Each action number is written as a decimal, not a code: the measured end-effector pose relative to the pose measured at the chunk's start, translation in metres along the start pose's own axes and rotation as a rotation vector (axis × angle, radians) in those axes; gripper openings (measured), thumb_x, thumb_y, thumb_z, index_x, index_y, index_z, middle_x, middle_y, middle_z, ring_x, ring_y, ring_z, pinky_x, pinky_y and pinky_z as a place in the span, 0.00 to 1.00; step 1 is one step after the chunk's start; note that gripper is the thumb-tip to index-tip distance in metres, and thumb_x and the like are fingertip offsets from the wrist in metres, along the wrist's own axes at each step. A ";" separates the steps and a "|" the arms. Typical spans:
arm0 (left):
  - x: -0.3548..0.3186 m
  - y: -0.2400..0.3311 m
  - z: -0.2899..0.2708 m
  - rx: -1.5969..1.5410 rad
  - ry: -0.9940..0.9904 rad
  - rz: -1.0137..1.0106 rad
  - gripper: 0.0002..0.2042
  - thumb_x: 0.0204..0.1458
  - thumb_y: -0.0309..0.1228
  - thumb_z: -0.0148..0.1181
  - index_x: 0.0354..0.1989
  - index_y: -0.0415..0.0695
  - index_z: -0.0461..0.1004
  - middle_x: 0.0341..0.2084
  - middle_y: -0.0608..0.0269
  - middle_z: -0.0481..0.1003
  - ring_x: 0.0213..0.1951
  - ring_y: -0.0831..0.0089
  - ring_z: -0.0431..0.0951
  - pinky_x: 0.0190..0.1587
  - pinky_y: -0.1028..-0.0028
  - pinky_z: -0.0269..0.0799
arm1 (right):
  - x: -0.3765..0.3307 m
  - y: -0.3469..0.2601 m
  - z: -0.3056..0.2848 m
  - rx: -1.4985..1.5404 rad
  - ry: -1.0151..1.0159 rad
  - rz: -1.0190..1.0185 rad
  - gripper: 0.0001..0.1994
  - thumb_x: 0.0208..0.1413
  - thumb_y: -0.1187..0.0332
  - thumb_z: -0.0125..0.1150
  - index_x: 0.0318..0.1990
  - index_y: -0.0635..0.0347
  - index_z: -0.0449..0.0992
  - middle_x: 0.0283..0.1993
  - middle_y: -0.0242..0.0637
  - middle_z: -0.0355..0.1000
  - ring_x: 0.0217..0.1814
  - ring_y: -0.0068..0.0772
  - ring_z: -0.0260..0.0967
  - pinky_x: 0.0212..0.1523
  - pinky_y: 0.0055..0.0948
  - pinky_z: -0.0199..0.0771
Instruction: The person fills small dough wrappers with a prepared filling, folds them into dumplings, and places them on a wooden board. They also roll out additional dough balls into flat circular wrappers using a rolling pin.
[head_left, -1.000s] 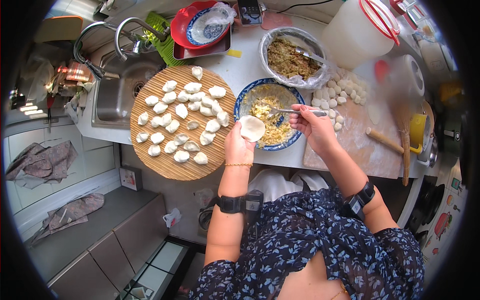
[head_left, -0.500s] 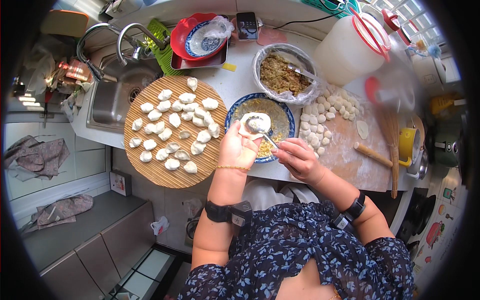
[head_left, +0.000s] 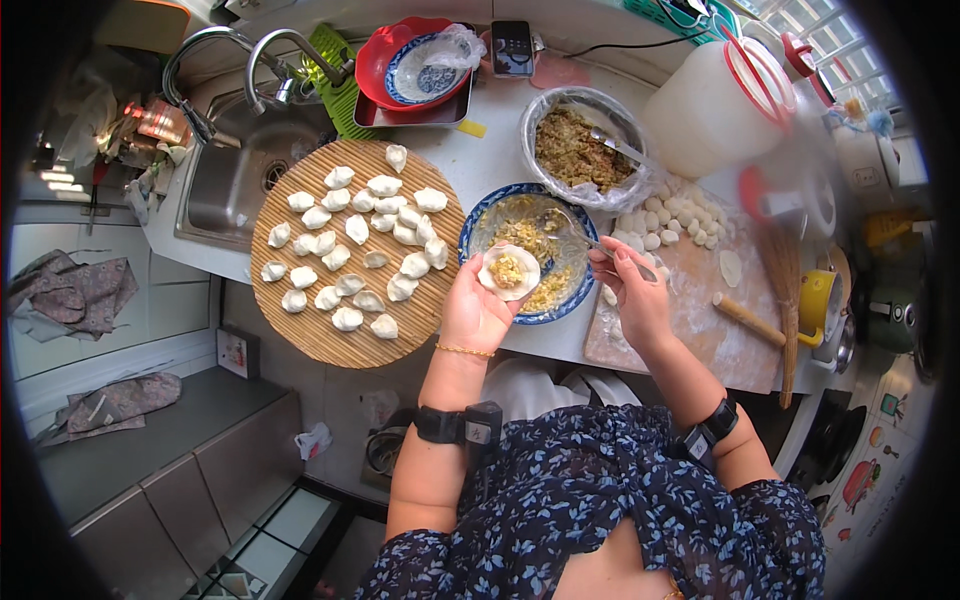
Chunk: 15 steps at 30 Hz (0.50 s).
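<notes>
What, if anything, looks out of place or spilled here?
Only what looks like a crumpled white bag: it lies loose on the floor, as if dropped. Nothing seems spilled by the left hand; the filling sits neatly within the wrapper's edge.

Counter (head_left: 490, 118), left end: steel sink (head_left: 225, 180), gooseneck faucet (head_left: 285, 92). Back edge — green ribbed rack (head_left: 352, 118), red bowl (head_left: 372, 62) with a blue-patterned bowl (head_left: 410, 72) nested inside, black phone (head_left: 512, 50) to its right. Back right corner: white bucket (head_left: 700, 105), red trim. Right edge: yellow pot (head_left: 820, 302). Off the counter — crumpled patterned cloth (head_left: 145, 396) on grey cabinet top (head_left: 190, 425); white plastic bag (head_left: 314, 440) on floor (head_left: 325, 390).
</notes>
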<state>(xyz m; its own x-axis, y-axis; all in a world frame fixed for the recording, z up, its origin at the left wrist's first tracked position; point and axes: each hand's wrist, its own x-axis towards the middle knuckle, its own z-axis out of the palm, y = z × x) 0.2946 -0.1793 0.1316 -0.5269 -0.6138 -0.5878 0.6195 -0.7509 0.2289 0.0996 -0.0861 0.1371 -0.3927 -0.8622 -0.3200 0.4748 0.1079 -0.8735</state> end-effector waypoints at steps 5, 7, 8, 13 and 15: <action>-0.013 0.002 -0.014 0.130 -0.112 0.049 0.18 0.59 0.34 0.45 0.54 0.37 0.65 0.48 0.53 0.71 0.50 0.60 0.73 0.51 0.58 0.72 | 0.015 0.024 -0.011 -0.124 0.068 0.213 0.16 0.61 0.66 0.50 0.51 0.67 0.73 0.40 0.38 0.76 0.39 0.23 0.71 0.43 0.22 0.71; -0.019 0.006 -0.025 0.227 -0.025 0.154 0.18 0.58 0.33 0.46 0.54 0.36 0.65 0.47 0.53 0.72 0.50 0.61 0.74 0.52 0.60 0.72 | 0.014 0.031 -0.015 -0.185 0.093 0.230 0.16 0.62 0.66 0.50 0.50 0.67 0.73 0.40 0.39 0.76 0.39 0.22 0.71 0.43 0.21 0.71; -0.021 0.009 -0.032 0.215 0.029 0.144 0.18 0.58 0.33 0.46 0.54 0.35 0.65 0.48 0.53 0.72 0.50 0.61 0.74 0.52 0.60 0.72 | 0.012 0.034 -0.015 -0.227 0.029 0.100 0.15 0.61 0.67 0.51 0.49 0.68 0.74 0.40 0.39 0.76 0.40 0.23 0.72 0.43 0.23 0.71; -0.036 0.018 -0.069 0.125 0.143 0.124 0.17 0.58 0.33 0.47 0.52 0.35 0.66 0.49 0.55 0.72 0.52 0.63 0.73 0.55 0.63 0.70 | 0.010 0.045 -0.011 -0.632 -0.149 -0.151 0.12 0.59 0.68 0.56 0.45 0.66 0.76 0.40 0.38 0.77 0.42 0.26 0.74 0.43 0.26 0.73; -0.039 0.017 -0.079 0.131 0.106 0.127 0.17 0.58 0.33 0.48 0.51 0.35 0.66 0.48 0.55 0.73 0.52 0.63 0.73 0.55 0.63 0.70 | 0.010 0.049 -0.007 -0.905 -0.183 -0.315 0.11 0.59 0.68 0.56 0.44 0.66 0.77 0.40 0.37 0.78 0.42 0.25 0.74 0.43 0.25 0.73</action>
<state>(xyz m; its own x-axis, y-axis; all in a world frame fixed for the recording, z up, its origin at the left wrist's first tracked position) 0.3716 -0.1491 0.0971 -0.3809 -0.6814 -0.6250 0.5921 -0.6989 0.4011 0.1138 -0.0858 0.0882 -0.2337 -0.9719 -0.0287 -0.4453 0.1332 -0.8854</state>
